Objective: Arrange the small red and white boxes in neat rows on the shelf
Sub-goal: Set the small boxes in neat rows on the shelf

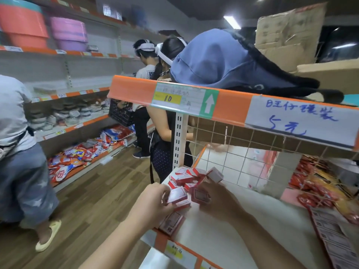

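Head view: your two hands among small red and white boxes at the near corner of a white shelf.

Your left hand point(155, 200) has its fingers clamped on a small flat carton, a held box point(177, 195), at the shelf's left edge. Your right hand point(217, 200) rests beside it, fingers curled against a red box face point(201, 196); whether it grips, you cannot tell. Behind them a loose heap of boxes point(191, 176) lies jumbled, some tilted, and one more box point(172, 222) sits at the front lip. The shelf point(242, 220) is smooth and white, edged with an orange price strip point(161, 242), backed by white wire mesh point(233, 162). Glossy red packets point(318, 191) lie to the right. Above, a blue fabric hat point(217, 59) sits on the upper shelf. The aisle floor point(97, 200) is wood-patterned planking.
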`<state>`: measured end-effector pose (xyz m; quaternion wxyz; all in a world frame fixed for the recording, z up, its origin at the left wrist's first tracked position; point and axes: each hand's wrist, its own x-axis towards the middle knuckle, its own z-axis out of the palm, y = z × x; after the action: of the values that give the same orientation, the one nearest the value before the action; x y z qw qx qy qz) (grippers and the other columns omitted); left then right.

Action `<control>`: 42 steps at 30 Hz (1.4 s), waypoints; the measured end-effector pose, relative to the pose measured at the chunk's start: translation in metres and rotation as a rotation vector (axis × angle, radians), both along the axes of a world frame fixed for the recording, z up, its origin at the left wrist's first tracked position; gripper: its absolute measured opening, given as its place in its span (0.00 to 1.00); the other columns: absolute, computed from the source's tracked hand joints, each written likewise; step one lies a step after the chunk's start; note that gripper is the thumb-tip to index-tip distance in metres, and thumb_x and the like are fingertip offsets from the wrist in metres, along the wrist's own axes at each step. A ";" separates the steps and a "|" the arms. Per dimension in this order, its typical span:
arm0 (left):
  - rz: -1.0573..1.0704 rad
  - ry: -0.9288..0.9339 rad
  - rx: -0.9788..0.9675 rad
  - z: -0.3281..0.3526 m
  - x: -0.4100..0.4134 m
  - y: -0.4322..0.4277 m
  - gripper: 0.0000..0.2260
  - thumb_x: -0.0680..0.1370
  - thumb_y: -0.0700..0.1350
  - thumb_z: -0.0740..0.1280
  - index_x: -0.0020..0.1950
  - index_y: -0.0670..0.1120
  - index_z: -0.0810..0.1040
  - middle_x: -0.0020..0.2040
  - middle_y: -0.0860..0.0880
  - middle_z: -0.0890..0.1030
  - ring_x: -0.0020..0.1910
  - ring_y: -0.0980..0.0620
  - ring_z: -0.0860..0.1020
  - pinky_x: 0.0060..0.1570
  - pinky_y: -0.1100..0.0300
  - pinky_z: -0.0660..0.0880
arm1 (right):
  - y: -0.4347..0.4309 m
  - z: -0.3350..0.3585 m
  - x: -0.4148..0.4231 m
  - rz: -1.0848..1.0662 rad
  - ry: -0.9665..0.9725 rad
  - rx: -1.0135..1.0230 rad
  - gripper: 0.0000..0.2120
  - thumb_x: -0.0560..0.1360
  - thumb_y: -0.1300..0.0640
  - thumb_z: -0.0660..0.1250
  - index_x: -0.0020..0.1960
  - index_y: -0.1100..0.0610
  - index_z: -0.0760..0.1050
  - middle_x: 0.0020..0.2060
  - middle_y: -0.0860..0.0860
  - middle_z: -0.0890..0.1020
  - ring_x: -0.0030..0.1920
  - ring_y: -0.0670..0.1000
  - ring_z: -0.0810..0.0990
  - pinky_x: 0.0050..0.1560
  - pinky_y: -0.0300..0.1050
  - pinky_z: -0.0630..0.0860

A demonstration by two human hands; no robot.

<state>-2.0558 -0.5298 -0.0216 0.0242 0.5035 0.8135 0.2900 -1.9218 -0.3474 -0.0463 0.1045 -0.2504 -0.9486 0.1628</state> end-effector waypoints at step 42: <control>-0.684 -0.249 -0.043 -0.055 0.318 0.132 0.21 0.64 0.53 0.74 0.57 0.58 0.77 0.52 0.58 0.71 0.51 0.61 0.76 0.55 0.65 0.73 | -0.045 -0.006 0.369 -0.507 -0.029 -0.121 0.24 0.71 0.55 0.66 0.67 0.50 0.71 0.63 0.49 0.72 0.66 0.49 0.66 0.66 0.40 0.64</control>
<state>-1.7375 -0.3977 -0.0767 0.2291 0.7066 0.5949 0.3072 -1.5525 -0.3924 -0.0519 0.1132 -0.4880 -0.8456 0.1843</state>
